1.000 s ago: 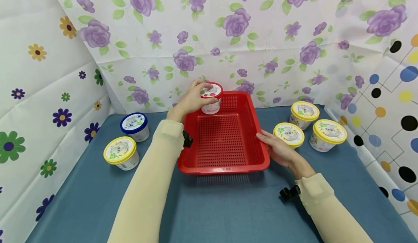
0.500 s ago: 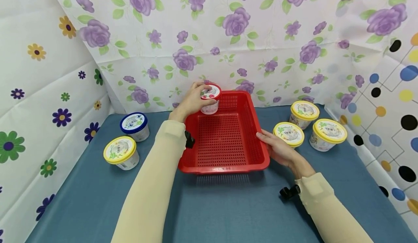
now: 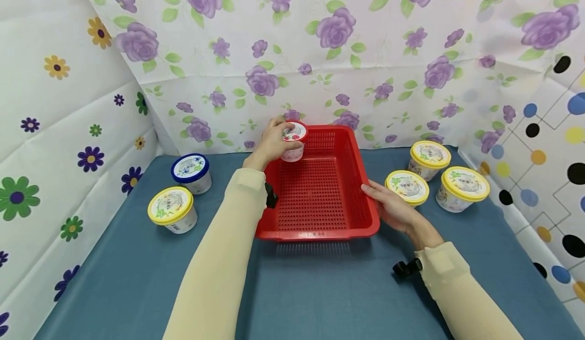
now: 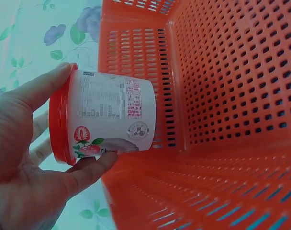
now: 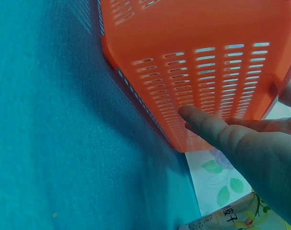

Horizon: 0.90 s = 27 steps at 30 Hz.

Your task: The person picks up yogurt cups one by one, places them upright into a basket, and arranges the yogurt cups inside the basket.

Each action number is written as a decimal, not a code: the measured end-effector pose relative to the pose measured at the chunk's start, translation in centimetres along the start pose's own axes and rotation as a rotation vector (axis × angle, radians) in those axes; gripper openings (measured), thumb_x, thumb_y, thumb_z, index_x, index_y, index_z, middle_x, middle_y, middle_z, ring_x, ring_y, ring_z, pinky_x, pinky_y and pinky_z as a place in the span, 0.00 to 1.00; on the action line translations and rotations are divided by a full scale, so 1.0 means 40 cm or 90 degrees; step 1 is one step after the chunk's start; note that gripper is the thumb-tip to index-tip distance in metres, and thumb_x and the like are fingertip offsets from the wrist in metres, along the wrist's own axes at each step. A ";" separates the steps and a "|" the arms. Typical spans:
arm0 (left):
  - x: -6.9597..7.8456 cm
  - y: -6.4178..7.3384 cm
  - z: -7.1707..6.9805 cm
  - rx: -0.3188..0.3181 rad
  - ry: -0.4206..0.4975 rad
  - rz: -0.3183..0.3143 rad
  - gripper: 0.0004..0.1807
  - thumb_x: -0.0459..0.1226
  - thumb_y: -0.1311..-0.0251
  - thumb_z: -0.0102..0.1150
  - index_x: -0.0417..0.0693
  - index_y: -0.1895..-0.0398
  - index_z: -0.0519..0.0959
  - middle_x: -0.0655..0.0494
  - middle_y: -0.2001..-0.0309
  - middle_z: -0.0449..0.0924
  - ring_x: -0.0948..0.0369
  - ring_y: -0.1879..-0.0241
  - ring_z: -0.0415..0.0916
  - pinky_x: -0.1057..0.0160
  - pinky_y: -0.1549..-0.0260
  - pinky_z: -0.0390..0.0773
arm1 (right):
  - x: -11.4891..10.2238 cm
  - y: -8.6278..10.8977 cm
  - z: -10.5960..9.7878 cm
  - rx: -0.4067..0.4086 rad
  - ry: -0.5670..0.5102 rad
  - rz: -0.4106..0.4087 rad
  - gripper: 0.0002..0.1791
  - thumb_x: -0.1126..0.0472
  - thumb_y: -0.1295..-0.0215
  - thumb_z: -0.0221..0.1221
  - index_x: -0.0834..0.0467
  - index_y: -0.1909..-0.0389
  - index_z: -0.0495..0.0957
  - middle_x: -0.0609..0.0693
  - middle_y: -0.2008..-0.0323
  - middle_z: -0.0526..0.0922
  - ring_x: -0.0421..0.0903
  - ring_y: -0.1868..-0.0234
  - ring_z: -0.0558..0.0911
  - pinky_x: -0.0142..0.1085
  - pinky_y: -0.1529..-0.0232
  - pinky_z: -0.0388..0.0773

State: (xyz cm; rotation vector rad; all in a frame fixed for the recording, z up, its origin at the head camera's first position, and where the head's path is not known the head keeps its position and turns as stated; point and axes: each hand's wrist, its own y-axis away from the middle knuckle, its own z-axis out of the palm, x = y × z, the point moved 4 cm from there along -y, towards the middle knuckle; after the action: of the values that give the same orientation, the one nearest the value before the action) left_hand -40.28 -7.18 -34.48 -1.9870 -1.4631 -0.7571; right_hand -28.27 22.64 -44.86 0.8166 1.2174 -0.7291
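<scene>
My left hand [image 3: 273, 143] grips a white paper tub with a red lid [image 3: 294, 144] at the back left corner of a red plastic basket [image 3: 315, 236]. In the left wrist view the tub [image 4: 109, 108] shows a strawberry picture, and its base is inside the basket wall. Fingers and thumb lie round the tub at its lid end. On the basket's right side my right hand [image 3: 395, 209] pinches the wall, thumb over the rim. Its fingers [image 5: 217, 129] press the slotted outer face in the right wrist view.
A blue-lidded tub [image 3: 191, 172] and a yellow-lidded tub [image 3: 171, 209] stand left of the basket. On the right are three more yellow-lidded tubs, the nearest yellow-lidded tub [image 3: 407, 186] close by my right hand. Flowered sheeting [image 3: 311, 91] rises behind the blue-covered table [image 3: 315, 294].
My left hand and the red-lidded tub have sunk slightly and shifted a little left relative to the basket. The right hand keeps its hold; the head view has shifted slightly.
</scene>
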 end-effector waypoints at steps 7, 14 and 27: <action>0.007 -0.005 0.025 0.004 0.002 -0.003 0.36 0.41 0.35 0.72 0.43 0.26 0.71 0.44 0.24 0.56 0.44 0.31 0.63 0.49 0.34 0.70 | -0.004 0.005 -0.002 0.005 0.002 0.000 0.34 0.49 0.15 0.44 0.56 0.17 0.50 0.71 0.27 0.65 0.52 0.44 0.84 0.44 0.45 0.84; -0.005 0.000 0.034 0.020 -0.033 -0.031 0.34 0.42 0.34 0.71 0.43 0.27 0.72 0.47 0.23 0.54 0.40 0.30 0.60 0.47 0.35 0.68 | -0.007 0.004 0.004 -0.002 0.004 -0.004 0.34 0.48 0.15 0.45 0.56 0.17 0.49 0.71 0.26 0.63 0.54 0.41 0.84 0.45 0.44 0.84; -0.030 0.006 0.048 0.022 -0.028 -0.065 0.33 0.44 0.32 0.69 0.46 0.27 0.72 0.47 0.25 0.56 0.40 0.31 0.60 0.45 0.37 0.69 | -0.005 0.004 0.002 -0.009 -0.009 -0.010 0.34 0.50 0.14 0.44 0.58 0.17 0.48 0.69 0.28 0.67 0.51 0.43 0.85 0.44 0.45 0.84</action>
State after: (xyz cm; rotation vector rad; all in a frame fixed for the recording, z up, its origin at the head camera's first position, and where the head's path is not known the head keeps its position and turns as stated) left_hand -40.11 -6.66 -36.72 -1.9263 -1.6038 -0.7299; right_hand -28.15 22.65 -44.61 0.7906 1.2165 -0.7366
